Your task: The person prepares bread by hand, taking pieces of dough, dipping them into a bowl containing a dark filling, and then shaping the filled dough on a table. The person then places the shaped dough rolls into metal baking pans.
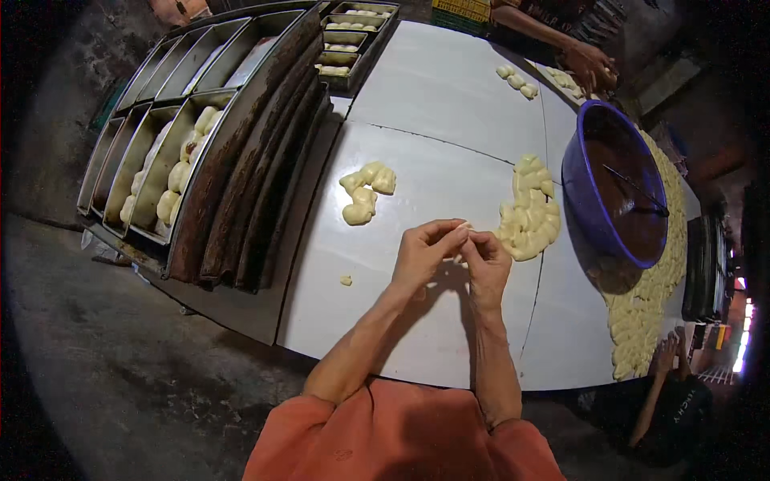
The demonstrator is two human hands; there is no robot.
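Over the white tabletop (385, 301), my left hand (421, 255) and my right hand (488, 268) meet with thumbs and fingers pinched together. Both are closed on a small piece of pale dough (465, 227), mostly hidden by the fingers. Just beyond my right hand lies a heap of pale yellow dough pieces (529, 220). Farther left, a smaller cluster of dough pieces (362, 204) rests on the table. A tiny scrap of dough (346, 280) lies to the left of my left forearm.
Stacked metal loaf pans (216, 176), some holding dough balls, stand at the left; more pans (353, 40) lie beyond. A purple basin (573, 172) of brown filling with a stick sits at right beside spread dough pieces (642, 321). Other people's hands (592, 64) work at the far side and right edge.
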